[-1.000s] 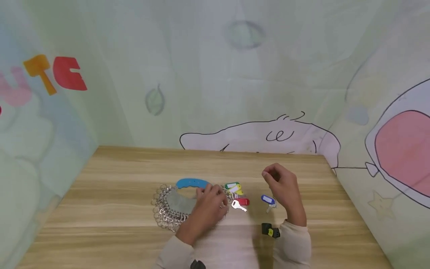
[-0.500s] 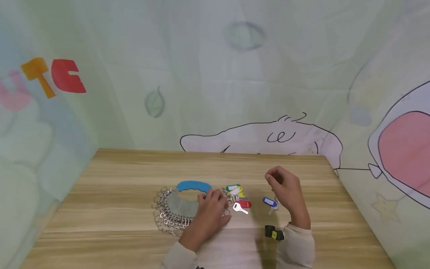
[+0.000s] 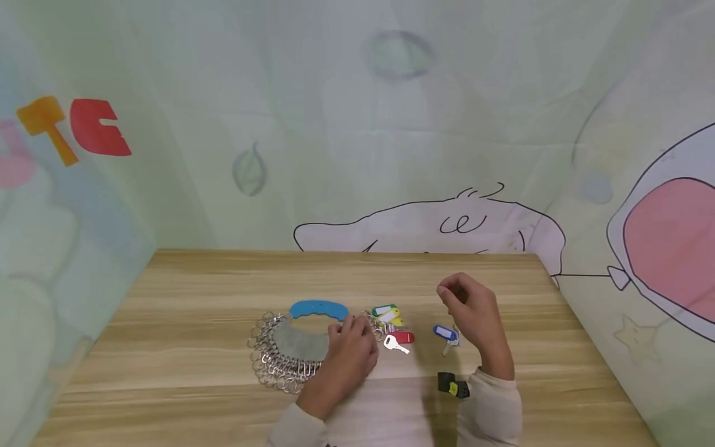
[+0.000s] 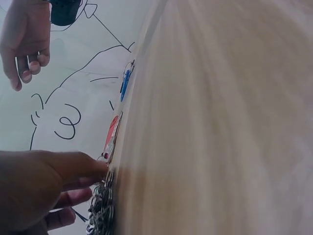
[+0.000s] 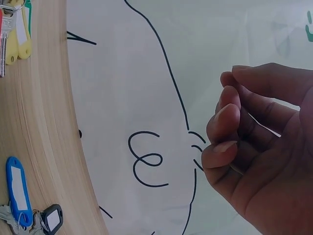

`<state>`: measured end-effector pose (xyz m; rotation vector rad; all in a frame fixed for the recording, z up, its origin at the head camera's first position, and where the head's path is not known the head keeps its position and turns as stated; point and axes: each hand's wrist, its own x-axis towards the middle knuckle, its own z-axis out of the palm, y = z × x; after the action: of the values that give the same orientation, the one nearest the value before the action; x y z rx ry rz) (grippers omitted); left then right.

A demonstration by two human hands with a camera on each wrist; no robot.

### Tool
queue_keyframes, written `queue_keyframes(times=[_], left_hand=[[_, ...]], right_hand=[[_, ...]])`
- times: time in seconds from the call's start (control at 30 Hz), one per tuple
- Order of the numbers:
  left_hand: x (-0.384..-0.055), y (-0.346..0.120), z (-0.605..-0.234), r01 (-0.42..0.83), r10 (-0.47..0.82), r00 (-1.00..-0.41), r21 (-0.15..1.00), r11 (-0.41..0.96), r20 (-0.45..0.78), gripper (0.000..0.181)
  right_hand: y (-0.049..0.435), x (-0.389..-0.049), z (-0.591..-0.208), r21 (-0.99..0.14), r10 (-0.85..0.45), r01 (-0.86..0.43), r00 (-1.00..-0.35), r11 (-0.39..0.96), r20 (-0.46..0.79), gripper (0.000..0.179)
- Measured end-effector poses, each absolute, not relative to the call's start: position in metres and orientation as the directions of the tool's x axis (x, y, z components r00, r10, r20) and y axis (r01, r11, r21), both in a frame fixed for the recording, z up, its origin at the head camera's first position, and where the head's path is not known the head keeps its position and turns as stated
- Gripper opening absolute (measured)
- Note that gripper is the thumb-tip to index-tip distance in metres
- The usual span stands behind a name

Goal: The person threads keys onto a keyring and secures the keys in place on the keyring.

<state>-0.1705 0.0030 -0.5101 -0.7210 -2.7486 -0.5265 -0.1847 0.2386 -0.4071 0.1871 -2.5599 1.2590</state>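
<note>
Head view: a ring holder under one hand, the other hand held up

On the wooden table (image 3: 190, 310), a ring holder is seen lying flat. A blue handle (image 3: 318, 307) is joined to its grey plate (image 3: 298, 341), and many metal rings (image 4: 101, 208) are hung along the curved rim. Its right end is partly covered by the left hand (image 3: 350, 351). Rings seem to be touched there, but whether any is pinched cannot be told.

By the right hand (image 3: 472, 310), nothing is seen to be held. It is lifted over the table, with its fingers loosely bent. Below it, a blue tag (image 3: 444, 333) and a black tag (image 5: 53, 218) are seen with keys. Just beside the left hand, a red tag (image 3: 403, 337), a silver key (image 3: 395, 345), a green tag (image 3: 383, 309) and yellow tags (image 3: 398, 321) are bunched.

The holder is judged to be stiff in the plate and floppy at the rings, and a bit heavy. It may best be held by the blue handle. The keys look light, hard and a little slippery, so the flat tags may be easier to grip.

Bare wood is seen left of the holder and between the red and blue tags. All these things are laid well inside the table's edges.
</note>
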Motion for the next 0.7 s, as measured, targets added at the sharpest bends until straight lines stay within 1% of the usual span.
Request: queue_keyframes(times=[0.07, 0.2, 0.3, 0.5, 0.7], left_hand=[[-0.171, 0.001, -0.510, 0.499, 0.411, -0.861, 0.347, 0.794, 0.299, 0.011], [-0.174, -0.004, -0.508, 0.448, 0.380, -0.894, 0.522, 0.726, 0.240, 0.014], [-0.176, -0.006, -0.506, 0.420, 0.357, -0.905, 0.615, 0.667, 0.230, 0.014], [-0.178, -0.009, -0.503, 0.407, 0.323, -0.910, 0.711, 0.573, 0.260, 0.011], [-0.182, -0.012, -0.503, 0.399, 0.328, -0.910, 0.756, 0.518, 0.255, 0.010]], right_hand=[[0.239, -0.185, -0.408, -0.754, 0.006, -0.239, -0.952, 0.612, 0.306, 0.006], [0.239, -0.185, -0.408, -0.750, -0.001, -0.244, -0.951, 0.615, 0.309, 0.005], [0.241, -0.185, -0.408, -0.749, -0.006, -0.253, -0.949, 0.612, 0.315, 0.004], [0.241, -0.184, -0.406, -0.759, 0.003, -0.239, -0.953, 0.606, 0.303, 0.005], [0.240, -0.182, -0.404, -0.773, 0.008, -0.234, -0.955, 0.589, 0.295, 0.007]])
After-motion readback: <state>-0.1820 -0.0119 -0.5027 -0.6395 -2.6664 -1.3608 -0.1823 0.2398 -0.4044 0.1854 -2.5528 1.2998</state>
